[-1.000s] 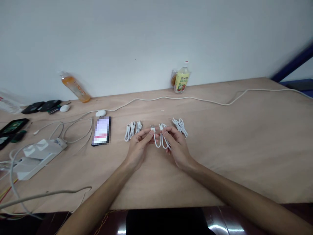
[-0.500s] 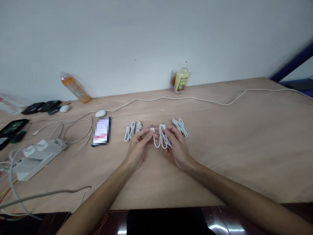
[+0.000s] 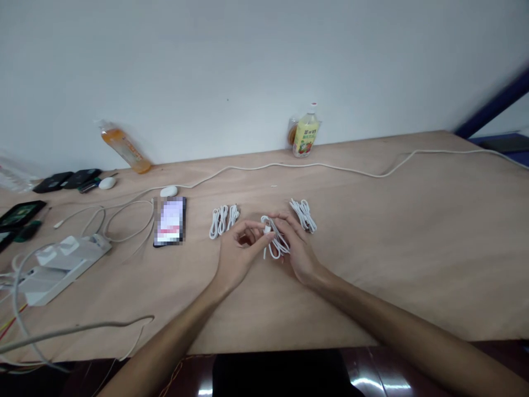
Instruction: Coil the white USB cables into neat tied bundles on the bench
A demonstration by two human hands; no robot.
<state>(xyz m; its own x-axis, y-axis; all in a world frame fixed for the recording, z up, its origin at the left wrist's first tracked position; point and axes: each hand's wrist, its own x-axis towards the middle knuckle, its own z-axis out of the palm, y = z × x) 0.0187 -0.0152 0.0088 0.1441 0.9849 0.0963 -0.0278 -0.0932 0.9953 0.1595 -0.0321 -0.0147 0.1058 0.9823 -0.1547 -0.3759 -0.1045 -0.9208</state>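
A coiled white cable (image 3: 278,249) is between my two hands, above the middle of the table. My left hand (image 3: 243,245) pinches the cable's plug end against the coil with thumb and index finger. Around the coil's right side, my right hand (image 3: 298,242) has its fingers closed on the loops. Coiled white cables (image 3: 222,220) lie just behind my left hand, partly covered by its fingers. Another white coil (image 3: 305,215) rests on the table behind my right hand.
A phone (image 3: 170,220) lies on the table (image 3: 392,248) at left, beside a white power strip (image 3: 68,270) and loose cords. An orange bottle (image 3: 126,148) and a yellow-labelled bottle (image 3: 306,132) stand by the wall. A long cord (image 3: 347,170) crosses the back.
My left hand has moved the plug end rightward onto the coil, closer to my right hand. The coil's loops have shifted slightly, and my right hand has stayed nearly in place.
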